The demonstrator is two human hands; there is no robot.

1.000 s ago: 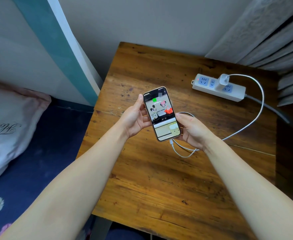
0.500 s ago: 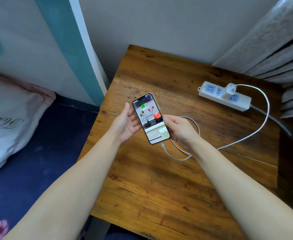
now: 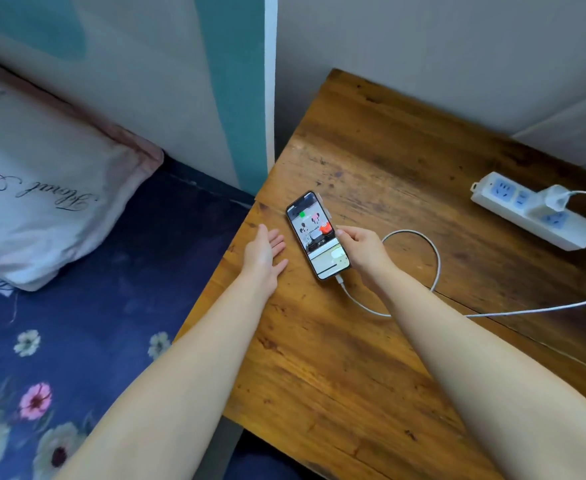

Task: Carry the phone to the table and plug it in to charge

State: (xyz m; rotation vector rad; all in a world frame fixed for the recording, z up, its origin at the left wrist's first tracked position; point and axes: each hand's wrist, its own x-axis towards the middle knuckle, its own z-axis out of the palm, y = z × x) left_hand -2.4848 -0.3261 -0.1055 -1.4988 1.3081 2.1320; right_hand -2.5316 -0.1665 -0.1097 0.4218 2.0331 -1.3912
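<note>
Glass and metal are making the phone stiff, slick and breakable as it is lying near the table's left edge, cable plugged in. Right hand is pinching its long side edge, the safest hold; left hand is hovering flat, released.

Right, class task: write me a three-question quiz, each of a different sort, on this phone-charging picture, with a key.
1. True or false: the cable is plugged into the phone.
2. Which hand touches the phone? A) left hand B) right hand C) both
3. Fill in: the white charger sits in the power ____ on the table.

Key: 1 true; 2 B, with the left hand open beside the phone; 3 strip.
</note>
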